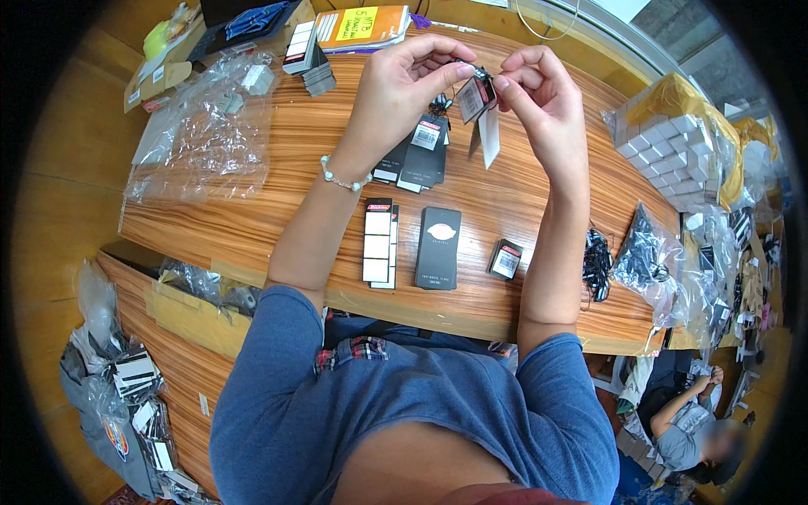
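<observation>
Left hand (412, 80): pinching a tag bunch (473, 101) by its cord (481, 73), up over the worktop (497, 202).
Right hand (547, 101): pinching its other side.
Unstrung, apparently: small tags (505, 259), dark cards (438, 252), long tags (378, 246).
Loose cords (597, 265): black heap at right, unused.
Strung pile (423, 147): beyond, seemingly done.

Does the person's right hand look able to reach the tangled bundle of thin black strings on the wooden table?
Probably yes: the bundle of black strings lies uncovered beside the right forearm, though the right hand is now occupied at the hanging paper tags.
</observation>
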Available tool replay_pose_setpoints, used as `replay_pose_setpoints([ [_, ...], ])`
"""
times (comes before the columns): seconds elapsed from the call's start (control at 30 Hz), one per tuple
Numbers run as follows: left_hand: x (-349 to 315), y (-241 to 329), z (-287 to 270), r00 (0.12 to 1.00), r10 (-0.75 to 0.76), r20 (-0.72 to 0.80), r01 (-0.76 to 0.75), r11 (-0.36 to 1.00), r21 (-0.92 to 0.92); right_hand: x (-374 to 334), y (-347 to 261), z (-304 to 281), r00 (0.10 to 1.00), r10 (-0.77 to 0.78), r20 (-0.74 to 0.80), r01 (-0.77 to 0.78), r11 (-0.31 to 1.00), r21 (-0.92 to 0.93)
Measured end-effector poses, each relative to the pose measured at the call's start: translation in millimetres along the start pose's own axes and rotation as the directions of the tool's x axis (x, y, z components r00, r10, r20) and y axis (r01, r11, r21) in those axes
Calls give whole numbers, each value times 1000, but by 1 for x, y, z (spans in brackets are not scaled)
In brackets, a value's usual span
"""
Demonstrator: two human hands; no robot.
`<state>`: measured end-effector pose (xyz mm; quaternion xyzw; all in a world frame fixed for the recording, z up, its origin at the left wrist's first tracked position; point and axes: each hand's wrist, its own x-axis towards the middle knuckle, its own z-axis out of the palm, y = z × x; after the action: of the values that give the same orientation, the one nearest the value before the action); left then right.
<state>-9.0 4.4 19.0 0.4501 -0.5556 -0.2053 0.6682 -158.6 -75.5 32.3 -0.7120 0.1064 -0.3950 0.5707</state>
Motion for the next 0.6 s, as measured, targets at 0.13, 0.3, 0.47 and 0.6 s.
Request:
replay_pose_setpoints([
  [0.13,0,-1,-2,1000,-11,12,11,1000,12,-1,0,-1,1000,20,7,-20,999,-48],
  [0.3,0,-3,-1,1000,-18,5,18,1000,-26,0,1,-3,999,27,33,-25,999,-43],
  [0.47,-2,0,-1,1000,-12,10,11,998,55,0,0,-2,998,48,39,-49,999,11],
  [0.6,0,-4,-3,1000,-19,-5,20,1000,13,0,2,-4,998,36,46,-36,999,12],
])
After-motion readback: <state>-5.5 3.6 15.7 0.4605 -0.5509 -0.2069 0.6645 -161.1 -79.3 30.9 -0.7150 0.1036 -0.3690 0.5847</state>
